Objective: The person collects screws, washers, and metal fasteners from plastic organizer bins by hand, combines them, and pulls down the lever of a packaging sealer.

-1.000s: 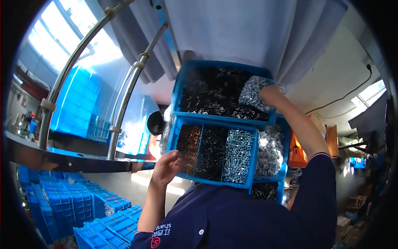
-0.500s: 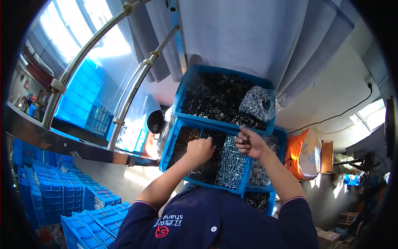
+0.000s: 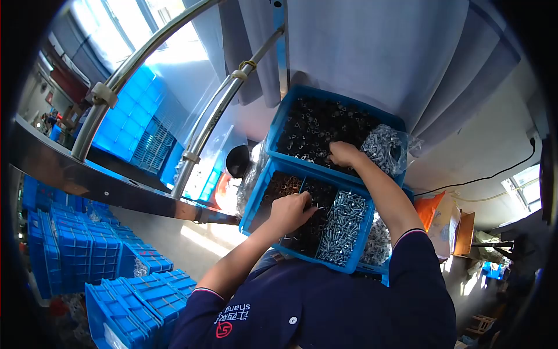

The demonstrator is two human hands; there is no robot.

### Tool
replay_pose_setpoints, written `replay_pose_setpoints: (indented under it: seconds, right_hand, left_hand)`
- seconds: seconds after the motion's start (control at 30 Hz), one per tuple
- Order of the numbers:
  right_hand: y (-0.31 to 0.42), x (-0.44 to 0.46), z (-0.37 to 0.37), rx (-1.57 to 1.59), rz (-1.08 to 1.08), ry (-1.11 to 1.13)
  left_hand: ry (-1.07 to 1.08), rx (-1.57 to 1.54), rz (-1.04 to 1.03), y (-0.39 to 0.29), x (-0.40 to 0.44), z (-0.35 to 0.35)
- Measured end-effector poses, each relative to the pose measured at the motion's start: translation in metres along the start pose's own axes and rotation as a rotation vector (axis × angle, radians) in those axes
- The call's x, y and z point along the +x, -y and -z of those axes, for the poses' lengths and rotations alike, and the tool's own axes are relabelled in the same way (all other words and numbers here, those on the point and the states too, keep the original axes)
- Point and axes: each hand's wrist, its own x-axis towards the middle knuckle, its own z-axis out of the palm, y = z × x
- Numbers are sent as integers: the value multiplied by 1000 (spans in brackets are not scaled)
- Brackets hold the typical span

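Observation:
My left hand (image 3: 290, 210) is closed in a pinch above the compartment of small black parts (image 3: 321, 191) in the lower blue bin (image 3: 263, 185). A small light tip shows by its fingers, too small to name. Reaching into the upper blue bin (image 3: 325, 166), my right hand (image 3: 344, 154) has its fingers curled down at a heap of dark ring-like metal pieces (image 3: 308, 125). What those fingers pinch is hidden. Silver screws (image 3: 344, 227) fill the compartment right of my left hand, and copper-coloured rings (image 3: 289, 185) lie at its upper left.
A clear bag of silver parts (image 3: 383, 145) sits in the upper bin's right end. More bagged parts (image 3: 376, 243) lie right of the screws. A metal frame (image 3: 218, 104) and a black cup-like thing (image 3: 237, 161) stand left; stacked blue crates (image 3: 75, 244) are lower left.
My right hand has moved up from above the screws into the upper bin. My left hand stays closed over the black parts. The view has shifted, so the bins appear further right.

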Motion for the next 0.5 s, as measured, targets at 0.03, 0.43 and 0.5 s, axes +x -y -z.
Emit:
replay_pose_setpoints:
  seconds: [0.03,0.43,0.5]
  right_hand:
    - [-7,-2,-4,67,3,-105]
    - [41,-190,-35,2313,-50,67]
    - [56,-202,-62,2464,-222,-36]
  left_hand:
    - [10,11,-30,-3,1,-3]
    - [210,40,-106,-16,35,33]
    - [256,-69,-153,-27,40,56]
